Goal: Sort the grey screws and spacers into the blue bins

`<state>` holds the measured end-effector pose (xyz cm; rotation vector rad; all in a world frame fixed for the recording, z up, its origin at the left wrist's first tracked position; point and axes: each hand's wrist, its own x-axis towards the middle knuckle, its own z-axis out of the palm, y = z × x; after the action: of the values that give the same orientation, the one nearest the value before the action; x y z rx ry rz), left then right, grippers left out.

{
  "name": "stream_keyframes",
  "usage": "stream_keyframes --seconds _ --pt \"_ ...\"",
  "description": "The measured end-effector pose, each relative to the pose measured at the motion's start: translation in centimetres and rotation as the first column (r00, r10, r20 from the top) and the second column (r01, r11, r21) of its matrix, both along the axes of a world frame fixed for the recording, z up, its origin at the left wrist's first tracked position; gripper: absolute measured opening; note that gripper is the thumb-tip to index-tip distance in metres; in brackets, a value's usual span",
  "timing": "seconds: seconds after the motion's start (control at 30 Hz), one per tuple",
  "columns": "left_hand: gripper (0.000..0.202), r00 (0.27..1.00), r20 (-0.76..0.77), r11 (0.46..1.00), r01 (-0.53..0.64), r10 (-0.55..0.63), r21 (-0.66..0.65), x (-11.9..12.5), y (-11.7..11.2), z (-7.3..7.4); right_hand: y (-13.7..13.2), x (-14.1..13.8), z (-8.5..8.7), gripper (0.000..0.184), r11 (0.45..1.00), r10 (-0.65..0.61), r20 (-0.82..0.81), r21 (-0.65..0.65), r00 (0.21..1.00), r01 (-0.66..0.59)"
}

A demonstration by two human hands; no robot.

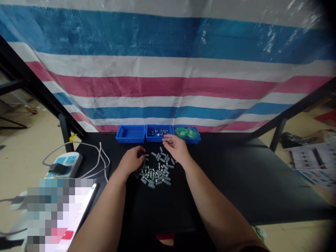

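Note:
A heap of several small grey metal bolts (pixel 156 173) lies on the black table (pixel 236 182). My left hand (pixel 133 159) rests at the heap's left edge, fingers curled in a pinch on something I cannot make out. My right hand (pixel 176 146) hovers over the heap's far right side, just in front of the middle blue bin (pixel 158 133), fingers bent and pressed together; what they hold, if anything, is too small to see. That middle bin contains a few small metal parts.
Three blue bins stand in a row at the table's back: the left bin (pixel 130 133) looks empty, the right bin (pixel 187 134) holds green packets. A power strip (pixel 64 163) with white cables lies at the left. A striped tarp (pixel 168 70) hangs behind.

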<state>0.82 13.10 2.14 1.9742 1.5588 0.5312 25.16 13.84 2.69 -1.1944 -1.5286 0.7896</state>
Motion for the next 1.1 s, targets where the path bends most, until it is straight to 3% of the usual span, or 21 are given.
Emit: stream_keyframes --seconds 0.13,0.23,0.3,0.47,0.7,0.87,1.1 --pt "0.029 1.000 0.009 1.000 0.006 -0.006 -0.014 0.0 -0.1 0.1 -1.6 0.8 0.9 0.015 0.998 0.064 0.277 -0.033 0.959 -0.057" --pt "0.028 1.000 0.014 1.000 0.008 -0.008 -0.018 0.0 -0.1 0.1 -3.3 2.0 2.0 0.014 0.957 0.289 0.484 -0.172 0.826 -0.234" --pt "0.028 1.000 0.015 1.000 0.007 -0.007 -0.019 0.0 -0.1 0.1 -3.9 2.4 2.3 0.015 0.926 0.374 0.542 -0.259 0.752 -0.274" --pt "0.028 1.000 0.008 1.000 0.012 -0.012 -0.014 -0.1 -0.1 0.0 -4.2 1.6 2.3 0.015 0.939 0.315 0.640 -0.316 0.701 -0.134" --pt "0.029 1.000 -0.003 1.000 0.014 -0.014 -0.003 0.0 -0.1 -0.2 -4.6 -0.2 1.8 0.013 0.974 0.203 0.752 -0.218 0.628 -0.054" --pt "0.029 1.000 0.000 1.000 0.014 -0.014 -0.007 0.1 0.0 -0.2 -4.5 -0.6 1.6 0.017 0.976 0.210 0.744 -0.202 0.635 -0.086" --pt "0.029 1.000 0.001 1.000 0.009 -0.009 -0.010 0.1 -0.2 0.1 -4.1 0.7 1.8 0.010 0.986 0.165 0.573 -0.111 0.803 -0.123"
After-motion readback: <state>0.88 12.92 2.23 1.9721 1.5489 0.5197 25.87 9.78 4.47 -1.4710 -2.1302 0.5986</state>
